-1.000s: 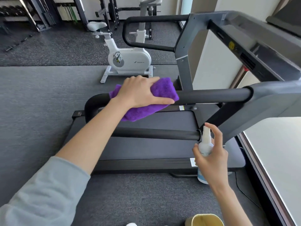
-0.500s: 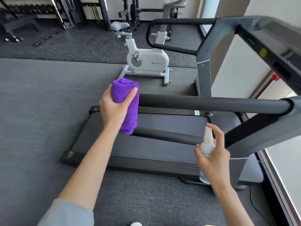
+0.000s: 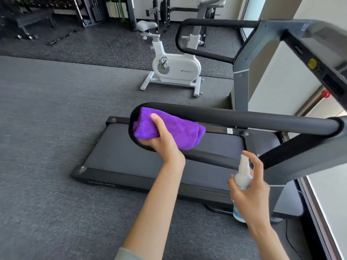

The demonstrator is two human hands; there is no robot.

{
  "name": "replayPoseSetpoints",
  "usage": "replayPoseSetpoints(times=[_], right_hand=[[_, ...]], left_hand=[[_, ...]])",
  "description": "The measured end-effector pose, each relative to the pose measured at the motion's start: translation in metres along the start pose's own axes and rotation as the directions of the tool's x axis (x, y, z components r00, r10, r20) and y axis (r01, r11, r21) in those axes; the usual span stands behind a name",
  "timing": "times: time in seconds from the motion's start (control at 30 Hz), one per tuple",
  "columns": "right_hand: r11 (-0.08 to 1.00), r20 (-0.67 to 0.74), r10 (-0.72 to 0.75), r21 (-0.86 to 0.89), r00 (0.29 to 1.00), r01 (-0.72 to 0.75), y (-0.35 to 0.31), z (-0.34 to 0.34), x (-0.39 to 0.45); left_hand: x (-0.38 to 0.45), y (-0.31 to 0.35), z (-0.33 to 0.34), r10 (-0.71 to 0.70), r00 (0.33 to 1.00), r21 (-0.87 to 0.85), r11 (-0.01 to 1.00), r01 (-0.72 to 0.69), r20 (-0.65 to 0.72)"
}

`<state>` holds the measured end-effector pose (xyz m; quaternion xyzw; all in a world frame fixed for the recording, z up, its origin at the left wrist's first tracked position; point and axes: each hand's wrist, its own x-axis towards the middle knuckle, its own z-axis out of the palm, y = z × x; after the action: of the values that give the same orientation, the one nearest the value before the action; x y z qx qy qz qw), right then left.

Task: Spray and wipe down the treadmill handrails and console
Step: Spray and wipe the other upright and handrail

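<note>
The near black handrail (image 3: 244, 119) of the treadmill runs left to right and curves back at its left end. My left hand (image 3: 161, 139) grips a folded purple cloth (image 3: 174, 128) inside that curved loop, pressed against the underside of the top bar. My right hand (image 3: 249, 192) holds a small white spray bottle (image 3: 243, 177) upright, below the lower bar, index finger raised beside the nozzle. The far handrail (image 3: 206, 23) loops behind. The grey console (image 3: 319, 53) slants at the upper right.
The treadmill belt deck (image 3: 159, 158) lies below the rails on grey gym flooring. A white exercise bike (image 3: 174, 66) stands beyond it. Weight racks (image 3: 93, 10) line the back wall. A window ledge (image 3: 330, 203) runs along the right.
My left hand has swept the cloth left along the rail, round its curved end, and now holds it inside the loop under the top bar. The right hand stays with the bottle.
</note>
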<state>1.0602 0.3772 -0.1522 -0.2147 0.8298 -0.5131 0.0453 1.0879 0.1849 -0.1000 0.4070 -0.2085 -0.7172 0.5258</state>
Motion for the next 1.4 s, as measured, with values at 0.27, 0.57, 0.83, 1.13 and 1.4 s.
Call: replayPoseSetpoints(times=[0.27,0.57,0.83,1.13,1.4], right_hand=[[1.000,-0.009,0.000,0.014,1.000,0.000,0.008,-0.016,0.001],[1.000,-0.051,0.028,-0.001,0.998,-0.028,0.023,-0.035,0.008],[0.999,-0.138,0.052,-0.005,0.989,-0.053,0.049,-0.073,0.008],[0.994,-0.221,0.107,-0.011,0.969,-0.112,0.071,-0.117,0.001],[0.996,-0.260,0.080,-0.017,0.962,-0.087,0.076,-0.129,-0.004]], left_hand=[[0.017,-0.012,0.030,-0.087,0.992,-0.083,0.992,0.095,0.089],[-0.031,-0.050,0.056,-0.144,0.989,-0.023,0.989,0.145,0.044],[-0.087,-0.091,0.079,-0.174,0.978,-0.003,0.984,0.176,0.117],[-0.161,-0.150,0.106,-0.313,0.896,0.102,0.950,0.296,0.316],[-0.164,-0.150,0.100,-0.280,0.882,0.101,0.960,0.261,0.378]])
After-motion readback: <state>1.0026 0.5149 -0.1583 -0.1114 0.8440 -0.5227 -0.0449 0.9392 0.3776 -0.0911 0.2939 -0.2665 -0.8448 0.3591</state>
